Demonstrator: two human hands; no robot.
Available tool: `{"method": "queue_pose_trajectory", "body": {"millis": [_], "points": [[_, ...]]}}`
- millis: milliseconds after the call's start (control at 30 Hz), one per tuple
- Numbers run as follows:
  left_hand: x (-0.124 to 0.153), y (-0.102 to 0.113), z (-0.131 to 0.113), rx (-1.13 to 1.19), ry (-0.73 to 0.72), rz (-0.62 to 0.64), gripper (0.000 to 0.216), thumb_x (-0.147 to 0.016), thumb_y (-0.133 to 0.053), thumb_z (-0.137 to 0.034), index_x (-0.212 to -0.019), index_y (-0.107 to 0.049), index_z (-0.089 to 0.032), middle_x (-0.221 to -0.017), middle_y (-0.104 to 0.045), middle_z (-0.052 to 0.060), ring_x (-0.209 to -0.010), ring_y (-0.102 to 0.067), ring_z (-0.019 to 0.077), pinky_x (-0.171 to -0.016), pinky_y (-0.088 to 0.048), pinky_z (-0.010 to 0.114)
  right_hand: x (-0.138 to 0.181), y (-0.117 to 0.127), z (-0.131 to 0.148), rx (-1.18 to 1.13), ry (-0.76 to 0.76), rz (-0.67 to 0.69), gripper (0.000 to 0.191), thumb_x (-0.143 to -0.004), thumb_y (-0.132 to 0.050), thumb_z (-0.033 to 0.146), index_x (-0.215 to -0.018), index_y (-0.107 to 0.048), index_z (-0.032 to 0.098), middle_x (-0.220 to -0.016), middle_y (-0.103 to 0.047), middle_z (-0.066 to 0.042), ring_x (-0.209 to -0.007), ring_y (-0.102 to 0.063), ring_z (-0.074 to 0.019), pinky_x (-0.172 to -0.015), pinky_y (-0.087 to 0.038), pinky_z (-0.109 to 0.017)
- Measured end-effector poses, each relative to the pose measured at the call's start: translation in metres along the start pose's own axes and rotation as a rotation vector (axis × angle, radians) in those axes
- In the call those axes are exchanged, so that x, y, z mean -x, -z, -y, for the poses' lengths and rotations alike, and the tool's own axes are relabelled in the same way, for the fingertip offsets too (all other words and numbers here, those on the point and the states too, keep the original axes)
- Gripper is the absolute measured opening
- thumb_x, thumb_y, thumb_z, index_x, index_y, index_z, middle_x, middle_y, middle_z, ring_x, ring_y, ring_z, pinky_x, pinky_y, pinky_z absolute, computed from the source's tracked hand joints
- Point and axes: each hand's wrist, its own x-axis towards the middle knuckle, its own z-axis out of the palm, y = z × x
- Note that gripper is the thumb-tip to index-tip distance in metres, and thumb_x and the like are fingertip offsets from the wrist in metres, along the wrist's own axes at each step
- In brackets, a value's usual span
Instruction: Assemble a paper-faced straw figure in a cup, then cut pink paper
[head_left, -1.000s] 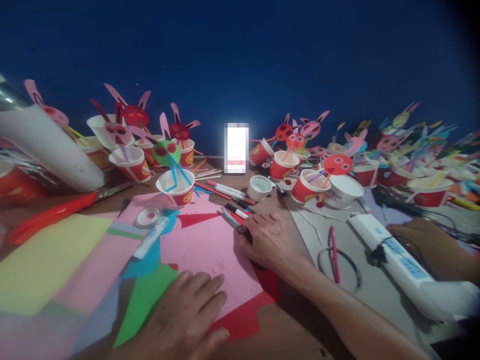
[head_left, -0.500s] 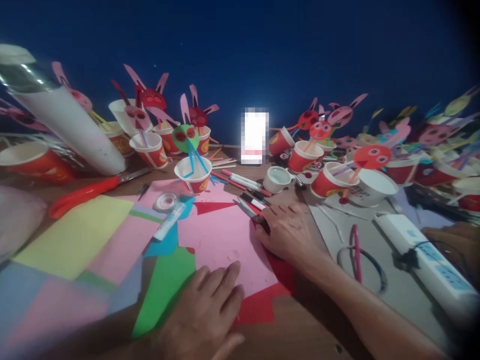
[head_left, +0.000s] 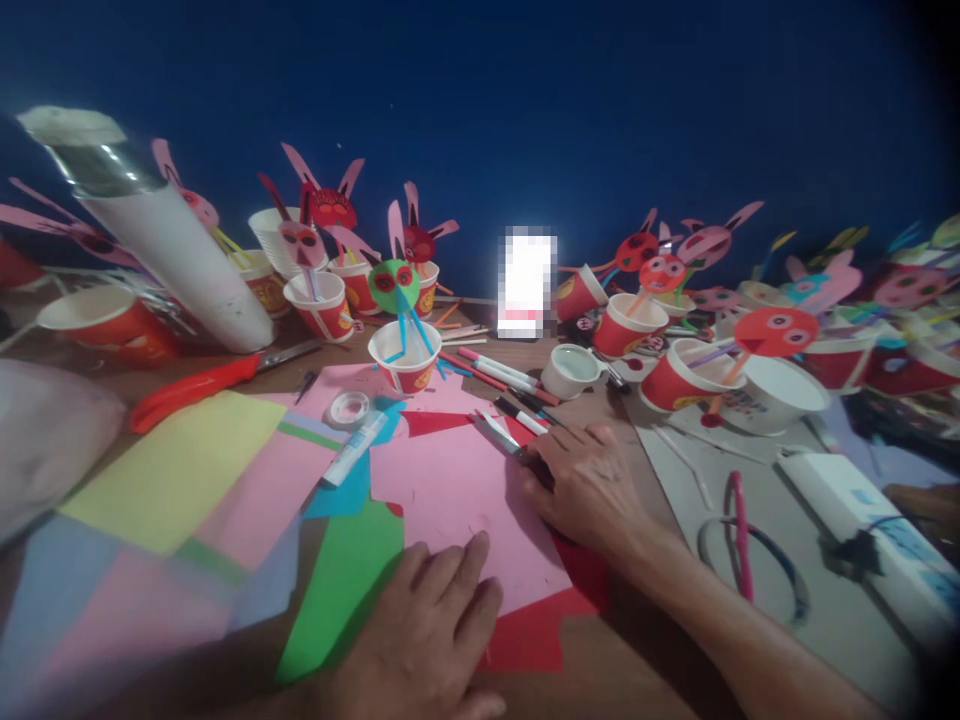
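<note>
My left hand (head_left: 431,625) lies palm down with its fingers spread, over the lower edge of a pink paper sheet (head_left: 457,490) and near a green paper (head_left: 341,585). At the sheet's right side, my right hand (head_left: 589,480) is closed over the dark handles of a pair of scissors (head_left: 501,437). The scissor blades point away to the upper left, resting at the sheet's top right corner. Red paper (head_left: 525,640) shows under the pink sheet. A glue stick (head_left: 354,447) and a roll of tape (head_left: 349,408) lie to the left.
A cup with a green paper mask (head_left: 395,285) stands ahead, among several red paper cups with paper faces. Left are a red-handled knife (head_left: 199,392), a bottle (head_left: 176,250) and coloured sheets (head_left: 187,465). Markers (head_left: 499,370), a small mug (head_left: 571,370) and a power strip (head_left: 870,520) sit right.
The view has turned slightly left, so everything sits farther right in the picture. Both hands stay in nearly the same places on the papers, my right hand still on the scissors.
</note>
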Motion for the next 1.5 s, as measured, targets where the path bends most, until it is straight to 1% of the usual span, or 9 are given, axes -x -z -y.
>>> {"method": "queue_pose_trajectory", "body": {"millis": [367,633,800,933,1000,1033,1100,1233,1500], "points": [[-0.002,0.003,0.003,-0.018,0.016,0.000,0.055,-0.079,-0.053,-0.058,-0.115,-0.058,-0.016,-0.135,-0.050,0.018,-0.108,-0.052,0.0300,-0.087,-0.040,0.044,-0.001,-0.005,0.005,-0.088,0.115,-0.030,0.010,-0.078,-0.056,0.022,-0.078,-0.065,0.017,-0.077,-0.067,-0.007,-0.079,-0.058,-0.0226,-0.082,-0.029,-0.038],[-0.001,-0.026,0.014,-0.050,-0.051,-0.161,0.046,-0.081,-0.049,-0.055,-0.109,-0.059,-0.020,-0.128,-0.056,0.015,-0.097,-0.054,0.0285,-0.080,-0.040,0.041,-0.004,-0.003,0.005,-0.217,0.084,-0.071,0.017,-0.085,-0.057,0.031,-0.076,-0.064,0.019,-0.076,-0.068,-0.004,-0.078,-0.059,-0.0194,-0.080,-0.032,-0.034],[-0.002,-0.033,0.017,-0.079,-0.062,-0.341,0.043,-0.076,-0.056,-0.053,-0.105,-0.060,-0.022,-0.124,-0.059,0.012,-0.093,-0.053,0.0267,-0.077,-0.040,0.039,-0.010,0.001,-0.020,-0.129,-0.029,-0.128,0.015,-0.089,-0.052,0.023,-0.082,-0.065,0.019,-0.088,-0.070,-0.005,-0.088,-0.060,-0.0196,-0.082,-0.033,-0.033],[-0.002,-0.017,0.014,-0.075,-0.072,-0.320,0.040,-0.078,-0.055,-0.052,-0.104,-0.061,-0.022,-0.121,-0.061,0.012,-0.091,-0.054,0.0254,-0.076,-0.040,0.037,-0.012,0.000,-0.031,-0.089,-0.064,-0.115,0.017,-0.091,-0.050,0.020,-0.084,-0.065,0.021,-0.092,-0.070,-0.003,-0.090,-0.060,-0.0185,-0.083,-0.033,-0.032],[-0.002,-0.013,0.014,-0.087,-0.049,-0.226,0.039,-0.081,-0.055,-0.048,-0.110,-0.059,-0.022,-0.126,-0.058,0.012,-0.098,-0.054,0.0264,-0.082,-0.040,0.038,-0.011,-0.002,-0.032,-0.084,-0.071,-0.116,0.017,-0.091,-0.050,0.020,-0.085,-0.065,0.021,-0.092,-0.070,-0.004,-0.090,-0.060,-0.0187,-0.082,-0.033,-0.032],[-0.002,-0.013,0.014,-0.091,-0.048,-0.233,0.039,-0.081,-0.054,-0.048,-0.110,-0.059,-0.021,-0.126,-0.058,0.012,-0.099,-0.053,0.0268,-0.082,-0.040,0.039,-0.011,-0.004,-0.032,-0.079,-0.075,-0.117,0.017,-0.091,-0.050,0.022,-0.086,-0.065,0.021,-0.092,-0.070,-0.004,-0.090,-0.060,-0.0191,-0.081,-0.033,-0.032],[-0.003,-0.019,0.015,-0.092,-0.086,-0.384,0.038,-0.081,-0.052,-0.051,-0.102,-0.061,-0.020,-0.119,-0.062,0.012,-0.091,-0.054,0.0262,-0.075,-0.041,0.038,-0.010,-0.005,-0.032,-0.064,-0.081,-0.116,0.017,-0.091,-0.050,0.027,-0.088,-0.065,0.020,-0.092,-0.070,-0.006,-0.090,-0.060,-0.0204,-0.081,-0.033,-0.033],[-0.005,-0.033,0.019,-0.102,-0.064,-0.426,0.024,-0.084,-0.051,-0.038,-0.099,-0.061,-0.023,-0.119,-0.063,0.008,-0.090,-0.054,0.0233,-0.075,-0.040,0.037,-0.008,-0.008,-0.033,-0.021,-0.071,-0.092,0.024,-0.090,-0.051,0.037,-0.088,-0.066,0.019,-0.092,-0.069,-0.008,-0.091,-0.059,-0.0222,-0.082,-0.034,-0.034],[-0.006,-0.031,0.017,-0.114,-0.080,-0.465,0.020,-0.088,-0.045,-0.029,-0.098,-0.061,-0.021,-0.116,-0.062,0.010,-0.090,-0.052,0.0232,-0.076,-0.039,0.037,-0.008,-0.008,-0.032,0.007,-0.058,-0.042,0.021,-0.092,-0.048,0.033,-0.091,-0.065,0.020,-0.095,-0.068,-0.008,-0.092,-0.058,-0.0234,-0.080,-0.034,-0.036]]}}
